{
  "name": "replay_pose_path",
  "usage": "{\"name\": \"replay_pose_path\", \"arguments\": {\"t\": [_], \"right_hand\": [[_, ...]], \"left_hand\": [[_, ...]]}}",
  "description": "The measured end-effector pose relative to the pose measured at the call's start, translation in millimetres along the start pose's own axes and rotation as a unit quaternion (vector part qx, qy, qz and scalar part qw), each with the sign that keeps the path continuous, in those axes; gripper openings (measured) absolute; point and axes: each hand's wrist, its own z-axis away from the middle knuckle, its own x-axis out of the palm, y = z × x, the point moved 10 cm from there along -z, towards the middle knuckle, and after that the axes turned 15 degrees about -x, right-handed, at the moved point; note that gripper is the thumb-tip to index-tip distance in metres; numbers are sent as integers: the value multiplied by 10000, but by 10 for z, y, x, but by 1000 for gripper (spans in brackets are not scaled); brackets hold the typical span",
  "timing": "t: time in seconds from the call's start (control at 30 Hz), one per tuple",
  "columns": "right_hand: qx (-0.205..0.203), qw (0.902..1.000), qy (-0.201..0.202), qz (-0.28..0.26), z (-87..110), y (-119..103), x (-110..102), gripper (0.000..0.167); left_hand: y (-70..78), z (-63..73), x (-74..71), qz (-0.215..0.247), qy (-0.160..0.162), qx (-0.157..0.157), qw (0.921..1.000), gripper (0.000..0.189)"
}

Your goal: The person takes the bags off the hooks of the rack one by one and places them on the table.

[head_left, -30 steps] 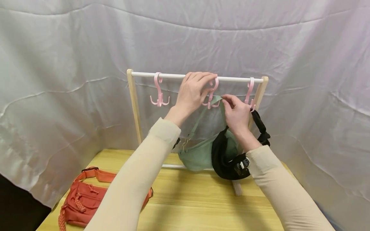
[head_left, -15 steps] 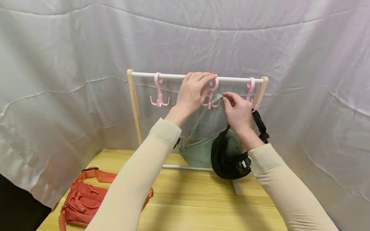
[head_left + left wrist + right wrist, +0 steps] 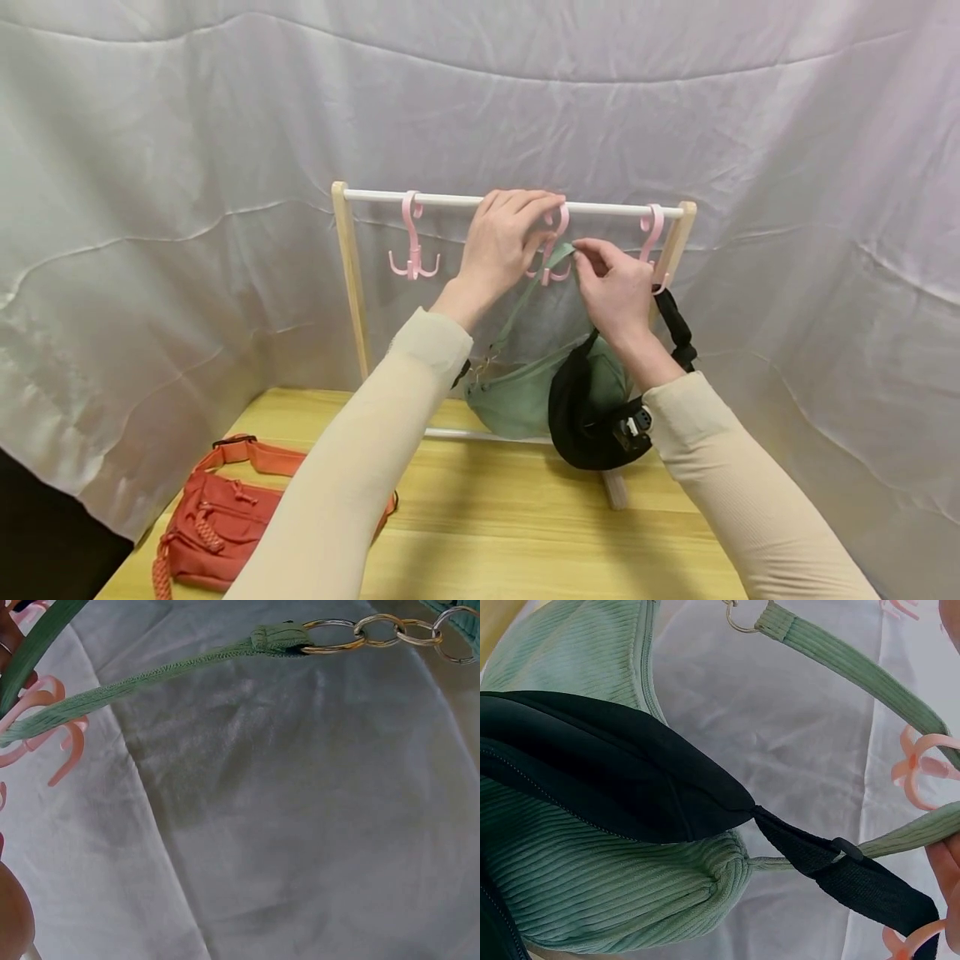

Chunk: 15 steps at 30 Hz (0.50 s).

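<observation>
In the head view my left hand (image 3: 501, 240) is at the rack's white rod, its fingers and thumb gripping the top of the middle pink hook (image 3: 563, 218). My right hand (image 3: 618, 293) pinches the green strap (image 3: 559, 254) beside that hook's prongs. Below hangs a green corduroy bag (image 3: 506, 406), partly behind a black bag (image 3: 576, 421). The right wrist view shows the green strap (image 3: 855, 669) passing over a pink hook (image 3: 913, 766), and the black strap (image 3: 874, 894) on another hook. Gold chain links (image 3: 379, 631) join the strap and green bag in the left wrist view.
A pink hook (image 3: 413, 242) hangs at the left of the white rod (image 3: 450, 199), and another pink hook (image 3: 651, 236) at the right carries the black bag. A red bag (image 3: 225, 521) lies on the wooden table (image 3: 480, 517). A grey curtain (image 3: 225, 125) surrounds the rack.
My right hand has risen slightly with the green strap, and the green bag sits a little higher. The left hand keeps its place at the middle hook.
</observation>
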Motion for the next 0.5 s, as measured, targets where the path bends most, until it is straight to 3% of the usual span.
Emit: {"name": "replay_pose_path", "arguments": {"t": [0.5], "right_hand": [[-100,9999,24,-30,-8,-53,29,15]], "left_hand": [[-9,-4,-3,-16,67,13,10000,42]]}}
